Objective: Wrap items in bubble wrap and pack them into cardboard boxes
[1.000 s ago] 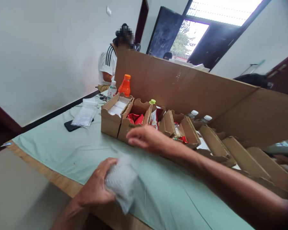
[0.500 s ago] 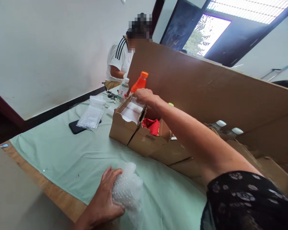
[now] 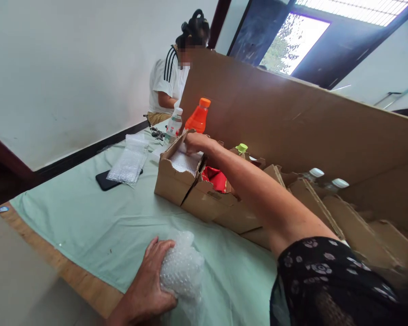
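Observation:
My left hand (image 3: pixel 153 276) grips a crumpled piece of bubble wrap (image 3: pixel 182 267) over the near part of the table, thumb and fingers around its left side. Whether anything lies inside the wrap I cannot see. Further off, my right hand (image 3: pixel 197 142) reaches down into the leftmost compartment of a row of cardboard boxes (image 3: pixel 172 188). White bubble wrap bags (image 3: pixel 184 162) fill that compartment, just under the hand. The fingertips are hidden among the bags and the box wall. Beside it, the adjoining compartment holds something red (image 3: pixel 216 179).
On the green cloth (image 3: pixel 88 222), a bubble wrap bag (image 3: pixel 129 160) partly covers a black phone (image 3: pixel 105 181). A clear bottle (image 3: pixel 174 124) and an orange bottle (image 3: pixel 197 118) stand behind the boxes. A tall cardboard panel (image 3: pixel 258 104) rises at the back. A person (image 3: pixel 163 86) sits beyond.
My right hand has moved lower and slightly left, from the box's upper edge into the compartment of bags. The left hand keeps its grip on the bubble wrap.

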Available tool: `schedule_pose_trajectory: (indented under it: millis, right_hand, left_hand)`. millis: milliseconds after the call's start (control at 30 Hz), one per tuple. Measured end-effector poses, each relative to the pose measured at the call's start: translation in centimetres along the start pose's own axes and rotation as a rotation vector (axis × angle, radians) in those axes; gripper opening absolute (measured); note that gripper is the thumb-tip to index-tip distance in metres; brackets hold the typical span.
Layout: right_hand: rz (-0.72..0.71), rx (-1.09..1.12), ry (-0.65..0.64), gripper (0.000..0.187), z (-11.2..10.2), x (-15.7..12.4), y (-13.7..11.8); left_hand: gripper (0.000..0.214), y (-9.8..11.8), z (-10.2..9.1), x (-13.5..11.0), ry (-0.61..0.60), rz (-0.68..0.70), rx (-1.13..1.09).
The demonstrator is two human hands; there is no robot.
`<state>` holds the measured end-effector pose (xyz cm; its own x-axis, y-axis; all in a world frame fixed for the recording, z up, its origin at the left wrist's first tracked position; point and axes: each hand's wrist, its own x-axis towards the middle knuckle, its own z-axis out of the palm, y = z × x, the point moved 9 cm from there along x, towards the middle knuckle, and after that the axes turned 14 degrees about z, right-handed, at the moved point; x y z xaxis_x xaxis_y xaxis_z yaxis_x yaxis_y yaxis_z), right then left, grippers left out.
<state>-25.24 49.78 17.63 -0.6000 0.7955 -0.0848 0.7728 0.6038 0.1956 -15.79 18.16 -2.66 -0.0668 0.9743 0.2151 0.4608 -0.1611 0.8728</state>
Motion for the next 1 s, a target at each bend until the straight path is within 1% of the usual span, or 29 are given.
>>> schedule_pose_trajectory:
  millis: [67,133,200,267,300,333,367,400,433,467,500,533,600,667,733,767,800,867,933,1000]
  right_hand:
    - [0.066,-0.004,0.061,0.032,-2.0,-1.4,1.2]
    - [0.089,0.041,0.194,0.023,-5.4,-3.9,2.7]
    - [0.053,0.156,0.349,0.021,-9.5,-7.9,4.4]
    - [0.005,0.319,0.447,0.024,-12.9,-13.1,6.4]
    - [-0.007,0.402,0.463,0.026,-13.9,-15.9,7.5]
    - [-0.008,0.484,0.466,0.027,-14.4,-18.7,8.6]
    - [0.0,0.565,0.46,0.028,-14.4,-21.4,9.8]
    - [0.014,0.646,0.447,0.029,-13.9,-24.0,10.9]
    - [0.032,0.726,0.428,0.029,-12.9,-26.4,12.0]
    - [0.055,0.805,0.402,0.029,-11.3,-28.6,13.1]
    - [0.08,0.879,0.369,0.029,-9.2,-30.5,14.0]
    - [0.105,0.947,0.328,0.03,-6.6,-32.1,14.8]
    - [0.175,1.046,0.236,0.032,-0.3,-34.7,16.1]
    - [0.305,1.051,0.157,0.032,6.7,-36.8,17.2]
    - [0.492,0.938,0.111,0.03,13.1,-39.0,18.5]
    - [0.575,0.87,0.103,0.03,15.8,-40.2,19.1]
    - [0.641,0.814,0.109,0.034,17.9,-41.5,19.7]
    - [0.728,0.773,0.16,0.048,20.8,-44.3,21.1]
    - [0.781,0.784,0.219,0.056,22.3,-46.7,22.7]
    - [0.813,0.763,0.225,0.06,23.4,-48.2,23.8]
  left_hand:
    - [0.09,-0.1,-0.2,0.0,0.007,-0.005,-0.003]
    - [0.089,-0.4,-0.3,-0.1,0.026,-0.006,-0.015]
    - [0.088,-0.7,-0.6,-0.1,0.07,-0.009,-0.03]
    - [0.084,-0.8,-1.2,0.0,0.125,-0.006,-0.05]
    - [0.082,-0.7,-1.5,0.0,0.143,-0.002,-0.07]
    - [0.08,-0.4,-1.8,-0.1,0.154,-0.002,-0.098]
    - [0.079,-0.2,-2.2,-0.3,0.158,-0.007,-0.131]
    - [0.079,0.1,-2.5,-0.6,0.16,-0.016,-0.165]
    - [0.08,0.4,-3.0,-1.2,0.166,-0.025,-0.198]
    - [0.082,0.8,-3.4,-1.8,0.17,-0.03,-0.23]
    - [0.084,1.1,-3.7,-2.6,0.172,-0.029,-0.262]
    - [0.085,1.4,-3.9,-3.5,0.165,-0.025,-0.294]
    - [0.087,1.9,-3.9,-5.5,0.139,-0.035,-0.324]
    - [0.087,2.2,-3.8,-7.4,0.095,-0.075,-0.279]
    - [0.087,2.6,-3.8,-8.8,0.076,-0.105,-0.192]
    - [0.087,3.0,-4.0,-9.3,0.076,-0.113,-0.157]
    - [0.086,3.3,-4.1,-9.6,0.079,-0.117,-0.134]
    - [0.085,4.1,-4.3,-9.6,0.087,-0.127,-0.103]
    - [0.083,4.7,-4.2,-8.8,0.078,-0.133,-0.078]
    - [0.084,5.4,-3.5,-7.5,0.06,-0.133,-0.066]
